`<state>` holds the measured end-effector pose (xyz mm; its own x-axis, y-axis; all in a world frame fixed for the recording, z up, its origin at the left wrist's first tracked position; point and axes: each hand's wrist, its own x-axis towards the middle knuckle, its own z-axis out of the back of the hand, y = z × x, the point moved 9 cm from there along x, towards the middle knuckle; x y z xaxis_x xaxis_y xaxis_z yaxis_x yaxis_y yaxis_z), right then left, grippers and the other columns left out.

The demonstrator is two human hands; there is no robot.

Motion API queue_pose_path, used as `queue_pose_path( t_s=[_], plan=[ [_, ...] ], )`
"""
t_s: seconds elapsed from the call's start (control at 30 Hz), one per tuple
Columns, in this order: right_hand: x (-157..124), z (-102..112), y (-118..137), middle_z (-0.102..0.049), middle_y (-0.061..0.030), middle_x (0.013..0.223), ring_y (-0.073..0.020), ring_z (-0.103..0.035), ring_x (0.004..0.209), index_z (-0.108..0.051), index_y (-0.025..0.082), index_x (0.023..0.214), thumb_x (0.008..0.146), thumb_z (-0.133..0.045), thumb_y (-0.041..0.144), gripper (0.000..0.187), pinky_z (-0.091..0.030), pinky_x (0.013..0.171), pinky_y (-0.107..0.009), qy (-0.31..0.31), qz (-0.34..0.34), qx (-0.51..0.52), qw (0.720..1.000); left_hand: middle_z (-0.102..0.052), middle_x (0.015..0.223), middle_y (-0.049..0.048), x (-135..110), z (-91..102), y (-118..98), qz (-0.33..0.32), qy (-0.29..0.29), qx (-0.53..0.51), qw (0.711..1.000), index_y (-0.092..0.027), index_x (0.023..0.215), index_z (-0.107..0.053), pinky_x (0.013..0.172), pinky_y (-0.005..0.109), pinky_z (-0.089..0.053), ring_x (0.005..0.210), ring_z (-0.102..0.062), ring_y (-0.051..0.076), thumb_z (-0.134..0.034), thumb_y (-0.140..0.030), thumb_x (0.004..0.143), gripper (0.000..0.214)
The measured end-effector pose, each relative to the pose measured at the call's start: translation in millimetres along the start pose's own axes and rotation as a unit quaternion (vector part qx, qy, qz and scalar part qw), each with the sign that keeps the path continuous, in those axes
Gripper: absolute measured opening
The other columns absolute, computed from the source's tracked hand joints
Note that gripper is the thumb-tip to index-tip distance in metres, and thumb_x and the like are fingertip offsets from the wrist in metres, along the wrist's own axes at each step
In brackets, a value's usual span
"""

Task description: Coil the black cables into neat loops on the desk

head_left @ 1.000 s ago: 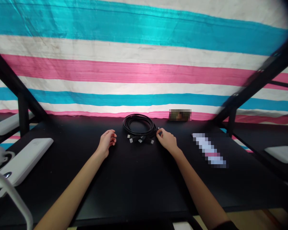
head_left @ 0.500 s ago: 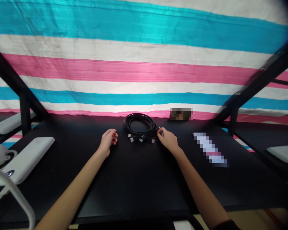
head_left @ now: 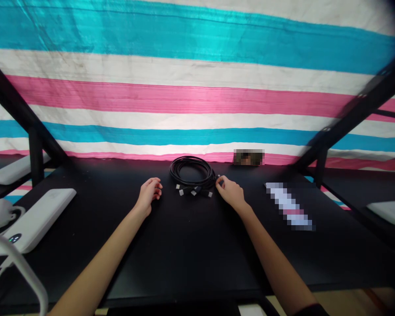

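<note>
Well, my right hand pinches the right edge of the black cable coil on the black table; my left hand rests curled and empty just left of it. Far left lies a white power bank; behind hangs striped cloth.

On 1 black tabletop lies 1 coil of black round cable, with about 4 silver-tipped plugs showing at its near edge, too small to count surely. There are 2 bare hands, the left hand and the right hand, and 3 flat white rounded plastic slabs, 2 at the left and 1 at the right. 2 slanted black metal struts frame 1 cloth striped in blue, white and pink.
</note>
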<state>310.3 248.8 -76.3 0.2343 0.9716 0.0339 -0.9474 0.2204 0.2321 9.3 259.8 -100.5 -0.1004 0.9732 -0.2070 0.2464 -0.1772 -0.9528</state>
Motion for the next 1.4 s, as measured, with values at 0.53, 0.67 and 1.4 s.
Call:
queue_pose_path(
  t_s=[0.53, 0.67, 1.4],
  plan=[
    [0.2, 0.5, 0.8, -0.067, -0.0035, 0.084, -0.0206, -0.062, 0.076, -0.057, 0.024, 0.097, 0.086, -0.043, 0.033, 0.02, -0.034, 0.06, -0.026, -0.005, 0.002, 0.004, 1.0, -0.051, 0.056, -0.004, -2.7, -5.7, -1.7, -0.018, 0.01, 0.033, 0.999, -0.017, 0.073, -0.052, 0.036, 0.017, -0.027, 0.04, -0.044, 0.006, -0.056, -0.026, 0.058, 0.018],
    [-0.2, 1.7, 1.3, -0.067, -0.0039, 0.084, -0.0213, -0.062, 0.076, -0.057, 0.024, 0.095, 0.085, -0.044, 0.032, 0.019, -0.033, 0.06, -0.026, -0.007, 0.003, 0.014, 1.0, -0.051, 0.056, -0.0037, -4.0, -10.7, -1.0, -0.028, 0.026, 0.054, 0.998, -0.016, 0.073, -0.053, 0.035, 0.017, -0.027, 0.04, -0.044, 0.007, -0.056, -0.025, 0.058, 0.017],
    [-0.1, 1.9, 1.7, -0.067, -0.006, 0.085, -0.0235, -0.062, 0.077, -0.057, 0.023, 0.094, 0.084, -0.044, 0.032, 0.019, -0.035, 0.062, -0.028, -0.006, 0.01, 0.026, 1.0, -0.051, 0.074, -0.0012, -28.1, -25.4, -39.1, -0.238, 0.008, 0.248, 0.939, -0.021, 0.083, -0.051, 0.054, 0.021, -0.039, 0.066, -0.05, 0.013, -0.056, -0.032, 0.073, 0.016]
  ],
)
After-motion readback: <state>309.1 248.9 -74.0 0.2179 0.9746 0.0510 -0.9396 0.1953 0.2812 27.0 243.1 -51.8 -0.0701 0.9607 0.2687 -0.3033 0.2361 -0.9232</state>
